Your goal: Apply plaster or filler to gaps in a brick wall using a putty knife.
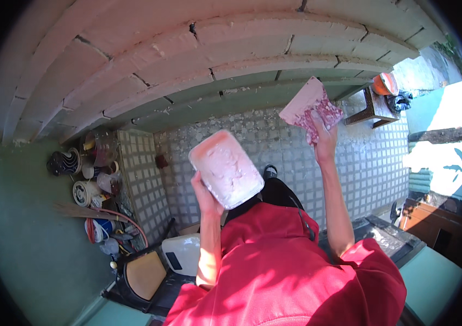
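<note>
While a spreader [300, 104] was pinched by the right hand [325, 132], the heavy-looking paste tray [226, 169] was sensibly clasped underneath by the left hand's [207, 196] part-hidden fingers.

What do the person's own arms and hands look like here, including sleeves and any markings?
Loose, short red sleeves end near the elbows, leaving the forearms bare. Neither the left hand nor the right hand is gloved. Pale smears mark the right hand.
</note>
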`<state>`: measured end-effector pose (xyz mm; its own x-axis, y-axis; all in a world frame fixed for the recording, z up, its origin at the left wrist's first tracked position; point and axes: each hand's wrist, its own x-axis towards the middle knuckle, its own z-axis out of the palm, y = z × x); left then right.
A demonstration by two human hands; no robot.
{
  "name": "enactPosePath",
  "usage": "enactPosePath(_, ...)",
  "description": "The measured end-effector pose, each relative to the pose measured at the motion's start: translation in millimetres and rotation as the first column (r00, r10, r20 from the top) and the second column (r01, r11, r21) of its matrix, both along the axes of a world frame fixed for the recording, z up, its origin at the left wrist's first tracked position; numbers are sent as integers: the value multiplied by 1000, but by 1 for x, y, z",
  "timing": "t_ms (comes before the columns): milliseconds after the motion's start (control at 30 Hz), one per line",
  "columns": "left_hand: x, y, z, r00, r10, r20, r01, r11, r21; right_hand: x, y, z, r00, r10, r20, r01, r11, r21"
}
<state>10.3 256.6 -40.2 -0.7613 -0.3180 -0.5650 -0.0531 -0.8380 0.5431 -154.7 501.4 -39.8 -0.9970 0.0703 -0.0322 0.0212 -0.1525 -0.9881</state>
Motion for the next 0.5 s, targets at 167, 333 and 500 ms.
enactPosePath(167, -33, 17, 12, 986, -134, -97, 136, 991, 13, 62, -9, 85, 985, 144, -91, -138, 988, 66)
enactPosePath(333, -54, 43, 36, 952, -255, -167, 257, 966, -11, 78, -2, 106, 684, 427, -592, 195, 674, 712)
enactPosePath(500, -70, 61, 39, 928, -313, -202, 312, 949, -40, 78, 17, 95, 671, 449, -590, 211, 647, 732)
